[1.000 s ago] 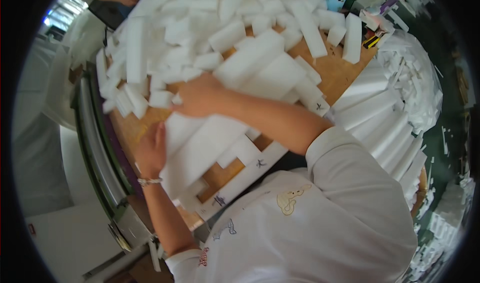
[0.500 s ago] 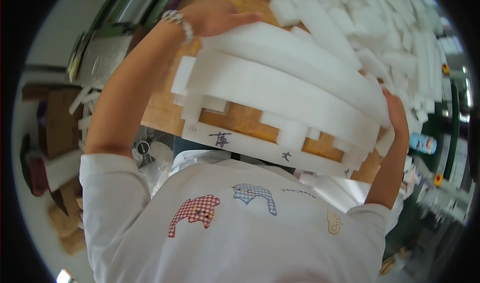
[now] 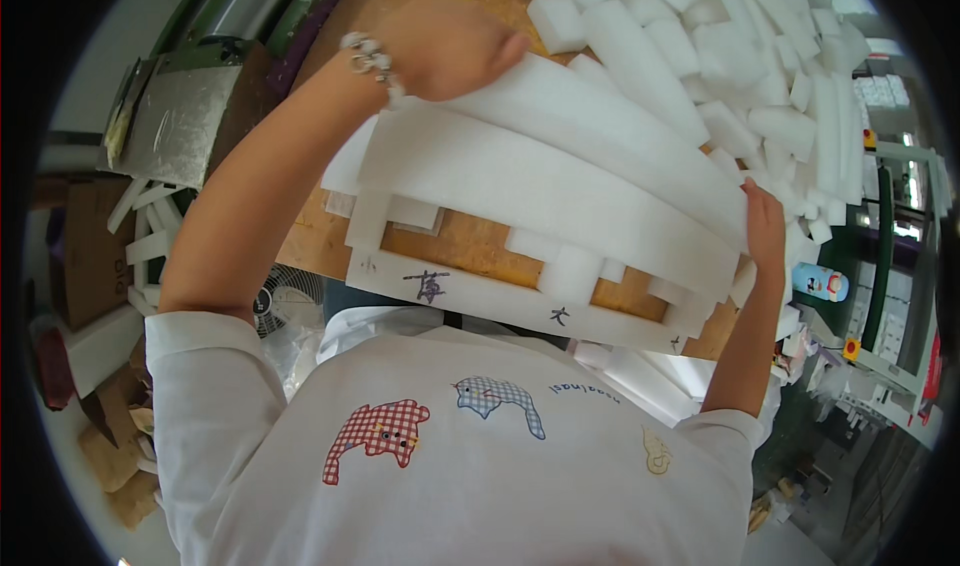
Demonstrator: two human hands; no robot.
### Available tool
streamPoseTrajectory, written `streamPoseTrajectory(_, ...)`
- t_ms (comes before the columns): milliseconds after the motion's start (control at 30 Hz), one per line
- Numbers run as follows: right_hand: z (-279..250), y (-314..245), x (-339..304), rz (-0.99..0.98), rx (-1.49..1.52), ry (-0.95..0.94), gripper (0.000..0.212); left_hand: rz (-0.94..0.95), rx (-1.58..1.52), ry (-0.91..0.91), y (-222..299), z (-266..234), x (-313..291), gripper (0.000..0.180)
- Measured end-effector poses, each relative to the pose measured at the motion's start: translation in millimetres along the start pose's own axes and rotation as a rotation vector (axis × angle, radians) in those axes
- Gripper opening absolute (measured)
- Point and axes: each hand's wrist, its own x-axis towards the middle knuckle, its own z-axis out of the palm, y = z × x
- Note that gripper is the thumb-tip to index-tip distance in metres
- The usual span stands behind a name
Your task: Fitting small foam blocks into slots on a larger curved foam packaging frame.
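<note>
A long white foam strip (image 3: 600,116) lies between my hands, behind another wide white foam strip (image 3: 540,171). My left hand (image 3: 450,54) is closed over the left end of the far strip, its fingertips mostly hidden. At the right end, my right hand (image 3: 765,224) grips the same strip, with part of its fingers out of sight behind the foam. Nearer my body, a foam frame (image 3: 480,294) with dark handwritten marks and cut-out gaps lies along the table's front edge. A small foam block (image 3: 572,271) stands in its middle.
A big heap of loose white foam pieces (image 3: 725,56) covers the far right of the wooden table (image 3: 475,244). A green and metal machine (image 3: 215,76) stands at the left. A fan (image 3: 275,301) sits below the table edge. A light-blue bottle (image 3: 820,283) is at the right.
My left hand has gone from stretched fingers to a curled grip on the far strip. My right hand stays at its right end. The whole view has shifted slightly.
</note>
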Motion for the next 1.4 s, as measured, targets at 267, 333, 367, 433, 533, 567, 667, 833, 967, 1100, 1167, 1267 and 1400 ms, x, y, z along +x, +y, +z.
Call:
streamPoseTrajectory(267, 56, -153, 5, -0.025, -0.107, -0.105, 0.049, 0.095, -0.246, -0.251, 92, 12, 71, 0.061)
streamPoseTrajectory(333, 62, -163, 7, -0.005, -0.065, -0.093, 0.046, 0.063, -0.376, -0.316, 96, 7, 76, 0.06)
streamPoseTrajectory(367, 60, -163, 7, 0.035, -0.047, -0.09, 0.045, 0.057, -0.385, -0.353, 97, 5, 79, 0.06)
streamPoseTrajectory(433, 66, -163, 9, -0.027, -0.068, -0.051, 0.044, 0.185, -0.277, -0.286, 79, 36, 113, 0.058)
streamPoseTrajectory(533, 63, -159, 6, 0.005, -0.097, -0.045, 0.043, 0.319, -0.222, -0.289, 80, 60, 139, 0.057)
streamPoseTrajectory(567, 61, -161, 6, 0.031, -0.097, -0.047, 0.043, 0.29, -0.232, -0.323, 83, 56, 139, 0.058)
streamPoseTrajectory(667, 65, -157, 12, 0.016, -0.181, -0.074, 0.041, 0.2, -0.235, -0.4, 88, 51, 132, 0.06)
streamPoseTrajectory(833, 53, -162, 8, 0.006, -0.106, -0.187, 0.046, 0.148, -0.167, -0.182, 77, 30, 83, 0.059)
streamPoseTrajectory(967, 22, -90, 10, 0.069, 0.023, -0.118, 0.055, -0.026, -0.231, -0.193, 43, -1, 43, 0.059)
streamPoseTrajectory(1100, 4, 1, 3, 0.166, -0.075, 0.016, 0.046, -0.041, -0.19, -0.163, -17, -13, 27, 0.059)
streamPoseTrajectory(1167, 9, -6, 10, 0.15, -0.066, -0.056, 0.032, -0.039, -0.228, -0.025, -21, -3, 17, 0.052)
streamPoseTrajectory(1267, 8, -18, 6, 0.113, 0.214, -0.025, 0.024, -0.043, -0.268, -0.055, -8, -1, 10, 0.036)
streamPoseTrajectory(1400, -8, -19, -7, 0.079, 0.339, 0.028, 0.027, -0.06, -0.32, -0.055, 4, -9, 4, 0.044)
